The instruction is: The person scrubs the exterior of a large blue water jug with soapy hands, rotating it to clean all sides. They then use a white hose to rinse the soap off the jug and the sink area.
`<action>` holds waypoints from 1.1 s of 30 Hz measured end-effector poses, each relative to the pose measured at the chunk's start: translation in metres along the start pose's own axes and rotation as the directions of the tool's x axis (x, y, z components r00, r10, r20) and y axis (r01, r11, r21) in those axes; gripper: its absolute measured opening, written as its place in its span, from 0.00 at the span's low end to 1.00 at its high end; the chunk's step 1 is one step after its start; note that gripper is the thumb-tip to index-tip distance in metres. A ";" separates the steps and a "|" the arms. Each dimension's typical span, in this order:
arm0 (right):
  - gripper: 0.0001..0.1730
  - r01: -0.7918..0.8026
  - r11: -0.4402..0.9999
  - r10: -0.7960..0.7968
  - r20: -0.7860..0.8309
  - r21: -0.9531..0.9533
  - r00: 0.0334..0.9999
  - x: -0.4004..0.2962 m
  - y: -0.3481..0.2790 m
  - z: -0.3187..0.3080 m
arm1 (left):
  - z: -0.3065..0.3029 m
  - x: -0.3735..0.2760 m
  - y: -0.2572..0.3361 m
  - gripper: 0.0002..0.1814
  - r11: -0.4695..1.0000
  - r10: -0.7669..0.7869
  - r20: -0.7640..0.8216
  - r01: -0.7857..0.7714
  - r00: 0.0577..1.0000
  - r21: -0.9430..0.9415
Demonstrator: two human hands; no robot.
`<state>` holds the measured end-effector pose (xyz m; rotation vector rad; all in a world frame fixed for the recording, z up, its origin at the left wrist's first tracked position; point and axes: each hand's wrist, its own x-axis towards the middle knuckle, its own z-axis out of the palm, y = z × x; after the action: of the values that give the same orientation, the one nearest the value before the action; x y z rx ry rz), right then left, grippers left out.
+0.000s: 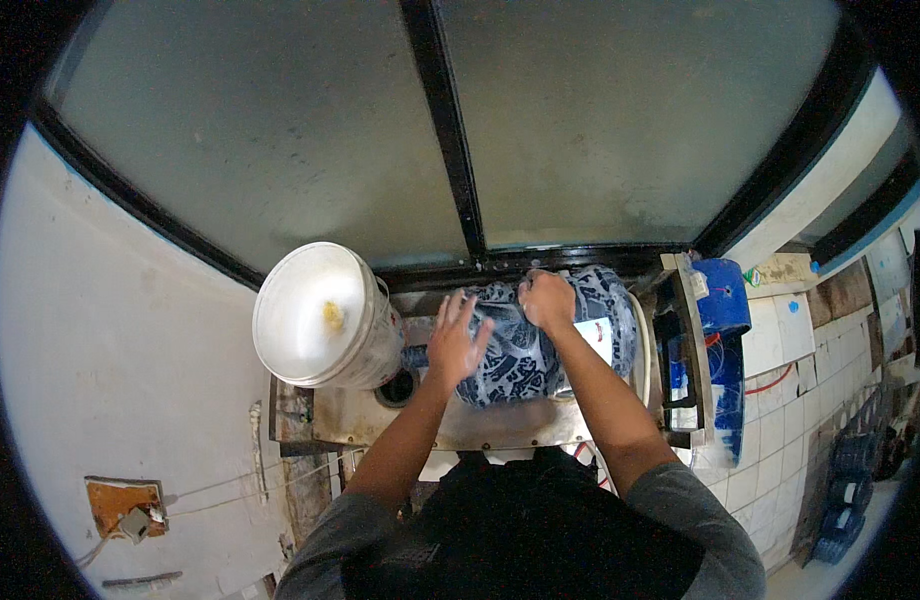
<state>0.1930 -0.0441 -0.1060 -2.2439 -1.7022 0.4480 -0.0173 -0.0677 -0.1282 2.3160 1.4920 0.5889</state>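
Observation:
A large plastic water bottle point(508, 371) lies on its side before me, its dark surface streaked with white suds. Its neck point(415, 357) points left, and a white label point(596, 337) bearing writing is stuck on its right part. My left hand point(457, 337) rests at the bottle's left end near the neck, fingers spread and nothing seen in it. On the bottle's far upper side, my right hand point(547, 300) is curled like a fist with foam on the fingers. Whether something is under that palm is hidden.
A white bucket point(391, 341) of foam, with a yellow lump point(332, 316) in it, stands at left on the metal bench point(497, 429). A pale hose point(644, 352) curves right of the bottle. Blue drums point(722, 296) stand farther right. Dark-framed frosted panes point(640, 127) rise behind.

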 end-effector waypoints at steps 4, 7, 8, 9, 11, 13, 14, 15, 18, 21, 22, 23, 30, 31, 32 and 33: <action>0.26 0.143 0.976 -0.158 -0.077 -0.167 0.984 -0.019 0.005 0.019 | 0.036 0.048 -0.025 0.29 0.981 -0.193 0.054 0.194 0.980 -0.008; 0.31 0.260 0.949 -0.293 -0.194 -0.176 0.936 -0.092 0.016 0.025 | 0.026 0.056 -0.017 0.27 0.967 -0.251 0.138 0.244 0.958 0.067; 0.32 0.296 0.944 -0.322 -0.202 -0.148 0.925 -0.107 0.017 0.020 | 0.040 0.055 -0.030 0.27 0.975 -0.200 0.111 0.186 0.974 0.123; 0.32 0.308 0.935 -0.338 -0.173 -0.178 0.925 -0.106 0.020 0.017 | 0.053 0.053 -0.039 0.27 0.976 -0.145 0.091 0.127 0.985 0.178; 0.32 0.325 0.918 -0.358 -0.121 -0.226 0.926 -0.094 0.022 0.009 | 0.065 0.039 -0.048 0.27 0.970 -0.026 0.001 0.025 1.000 0.240; 0.29 0.263 0.950 -0.282 -0.099 -0.169 0.954 -0.051 0.024 0.009 | 0.058 0.030 -0.041 0.27 0.978 0.007 -0.076 0.009 0.997 0.208; 0.28 0.238 0.960 -0.244 -0.021 -0.146 0.970 -0.026 0.025 0.006 | 0.042 0.026 -0.021 0.27 0.990 -0.028 -0.105 0.042 0.994 0.133; 0.26 0.227 0.955 -0.204 0.132 -0.190 0.970 -0.002 0.023 0.004 | 0.031 0.021 -0.007 0.27 0.996 -0.066 -0.130 0.074 0.989 0.057; 0.23 0.111 0.975 -0.059 0.257 -0.190 0.964 0.020 0.008 0.020 | 0.022 0.021 0.002 0.26 0.984 -0.174 -0.142 0.167 0.974 -0.059; 0.23 0.213 0.961 -0.207 0.049 -0.178 0.977 -0.019 -0.017 0.006 | 0.013 0.024 0.005 0.25 0.956 -0.291 -0.114 0.283 0.950 -0.083; 0.25 0.264 0.956 -0.286 -0.209 -0.125 0.935 -0.036 0.003 0.030 | 0.017 0.026 0.006 0.25 0.955 -0.290 -0.096 0.282 0.952 -0.087; 0.26 0.296 0.947 -0.318 -0.230 -0.127 0.920 -0.062 0.013 0.029 | 0.020 0.028 0.000 0.25 0.953 -0.299 -0.087 0.292 0.950 -0.086; 0.32 0.146 0.931 -0.227 -0.217 -0.336 0.949 -0.063 0.093 -0.023 | 0.027 0.014 0.003 0.26 0.975 -0.222 -0.131 0.223 0.966 -0.011; 0.33 0.080 0.922 -0.163 -0.193 -0.379 0.968 -0.041 0.099 -0.037 | 0.025 0.015 0.005 0.27 0.975 -0.222 -0.136 0.223 0.966 -0.010; 0.34 0.002 0.964 -0.030 -0.101 -0.266 0.994 -0.019 0.108 -0.040 | 0.024 0.016 0.006 0.27 0.970 -0.242 -0.127 0.240 0.962 -0.033; 0.37 -0.090 0.983 0.092 0.006 -0.158 0.996 -0.001 0.117 -0.043 | 0.023 0.015 0.007 0.28 0.964 -0.264 -0.118 0.258 0.957 -0.057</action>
<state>0.3123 -0.0772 -0.1146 -2.4439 -1.7011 0.3608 0.0054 -0.0580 -0.1419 2.0371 1.7886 0.6928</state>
